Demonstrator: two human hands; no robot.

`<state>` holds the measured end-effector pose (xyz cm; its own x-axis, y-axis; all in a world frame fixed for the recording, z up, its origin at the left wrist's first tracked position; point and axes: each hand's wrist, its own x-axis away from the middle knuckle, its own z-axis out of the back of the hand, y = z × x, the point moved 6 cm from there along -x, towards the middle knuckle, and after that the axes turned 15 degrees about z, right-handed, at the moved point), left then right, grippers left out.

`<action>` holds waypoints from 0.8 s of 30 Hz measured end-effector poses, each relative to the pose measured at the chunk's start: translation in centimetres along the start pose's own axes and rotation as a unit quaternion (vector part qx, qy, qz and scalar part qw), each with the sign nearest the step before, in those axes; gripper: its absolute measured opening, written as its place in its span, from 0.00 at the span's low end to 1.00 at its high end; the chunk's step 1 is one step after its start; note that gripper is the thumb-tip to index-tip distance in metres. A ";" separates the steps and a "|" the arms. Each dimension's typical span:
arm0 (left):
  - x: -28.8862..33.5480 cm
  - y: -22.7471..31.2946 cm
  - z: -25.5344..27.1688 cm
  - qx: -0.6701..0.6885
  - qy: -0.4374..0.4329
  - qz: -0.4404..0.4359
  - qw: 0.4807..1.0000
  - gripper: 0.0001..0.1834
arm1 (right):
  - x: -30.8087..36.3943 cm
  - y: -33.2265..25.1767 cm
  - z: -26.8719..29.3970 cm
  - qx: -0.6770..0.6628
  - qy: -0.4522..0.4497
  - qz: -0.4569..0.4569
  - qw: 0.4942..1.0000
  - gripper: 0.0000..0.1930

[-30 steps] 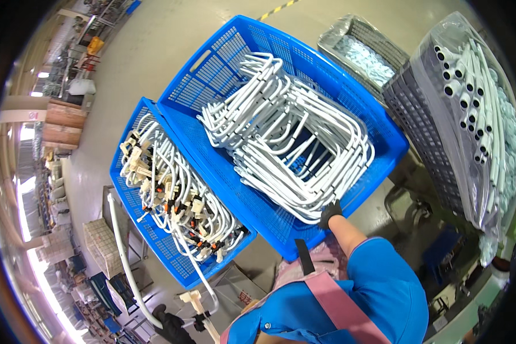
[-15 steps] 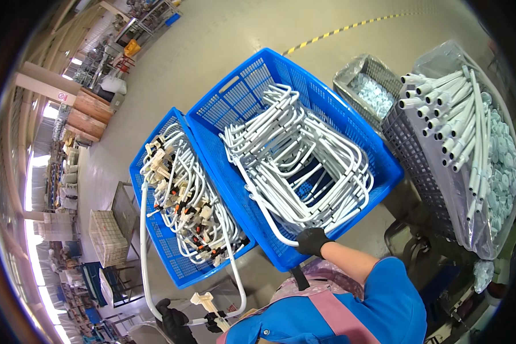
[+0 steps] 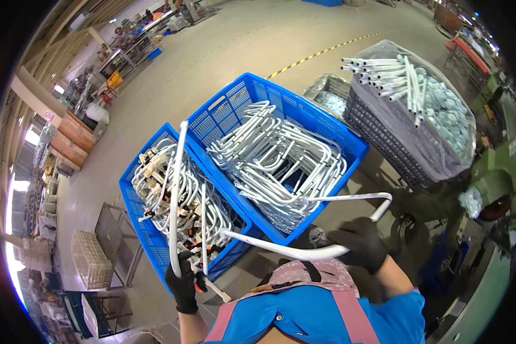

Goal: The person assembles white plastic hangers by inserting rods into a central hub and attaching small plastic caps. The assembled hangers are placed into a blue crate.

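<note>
- I see the right bent white tube (image 3: 286, 249) out in front of the body, clamped in the gloved right hand (image 3: 362, 243); gripped near one bend, its long legs could swing and tip in the grasp.
- Its far leg reaches over the rim of the larger blue basket (image 3: 358, 155); I can't tell whether it touches the stacked tubes (image 3: 292, 166), but a sideways pull could snag or scratch them.
- The left hand (image 3: 182, 286), well apart from the right, is closed round the left white tube (image 3: 176, 195), low down; that tall leg could knock the basket edge behind it.
- A cream fitting (image 3: 218, 291) sits beside that hand; a bump could shift it, I'd judge.
- The smaller blue basket (image 3: 135, 206) holds tangled fitted tubes, whose clips could catch a passing end.
- Farther right, straight tubes (image 3: 378, 74) overhang the lined grey crate (image 3: 384, 137); a brush could dislodge them.
</note>
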<state>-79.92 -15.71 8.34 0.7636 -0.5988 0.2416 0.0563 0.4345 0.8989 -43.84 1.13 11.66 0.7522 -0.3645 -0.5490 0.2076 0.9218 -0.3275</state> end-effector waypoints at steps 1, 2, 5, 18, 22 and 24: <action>0.0 0.7 -0.4 0.013 -0.019 -0.032 0.999 0.09 | 2.3 -1.7 3.3 0.043 0.063 -0.005 0.997 0.13; 0.1 1.3 -0.8 0.000 -0.051 -0.006 0.999 0.11 | 5.1 -3.3 6.0 0.089 0.127 -0.012 0.988 0.12; 0.4 2.9 -2.7 -0.031 -0.164 -0.129 0.978 0.11 | 12.5 -7.4 12.2 0.289 0.267 -0.134 0.910 0.10; 21.5 7.1 -25.8 -0.229 -0.701 -0.082 0.670 0.21 | 39.8 -19.7 19.7 0.470 0.413 -0.399 0.671 0.06; 28.4 6.2 -32.3 -0.304 -0.748 -0.105 0.581 0.22 | 49.2 -22.0 19.7 0.451 0.469 -0.465 0.601 0.04; 32.4 7.0 -35.1 -0.240 -0.793 -0.237 0.507 0.22 | 53.0 -22.3 19.2 0.426 0.429 -0.496 0.624 0.04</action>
<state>-32.18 -8.47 9.67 -0.8660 -0.3345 0.3717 0.4319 -0.1259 0.8931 3.36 -36.21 4.67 -0.5456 -0.4113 -0.7302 0.8362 -0.2096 -0.5067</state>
